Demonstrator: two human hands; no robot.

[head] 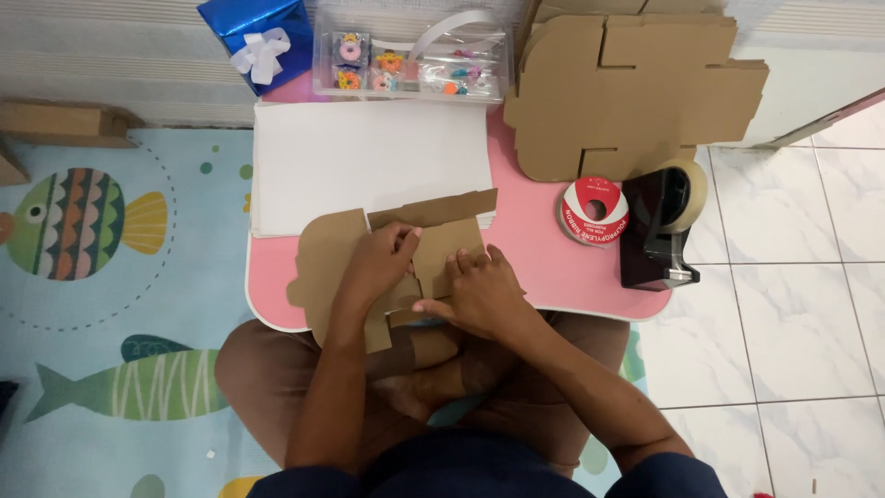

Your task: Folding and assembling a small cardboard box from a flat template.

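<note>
A flat brown cardboard box blank (327,254) lies across the near edge of a small pink table (553,272), partly folded. My left hand (380,263) grips one of its flaps near the middle. Pressing down on the card beside it is my right hand (479,293), fingers on a raised panel (449,244). Both hands touch the same piece. The lower part of the card hangs over the table edge above my crossed legs.
A white sheet stack (369,161) covers the table's middle. A clear plastic box of small colourful items (410,65) and a blue gift box with a white bow (258,41) stand at the back. More cardboard blanks (627,92), a ribbon roll (593,212) and a black tape dispenser (659,231) sit right.
</note>
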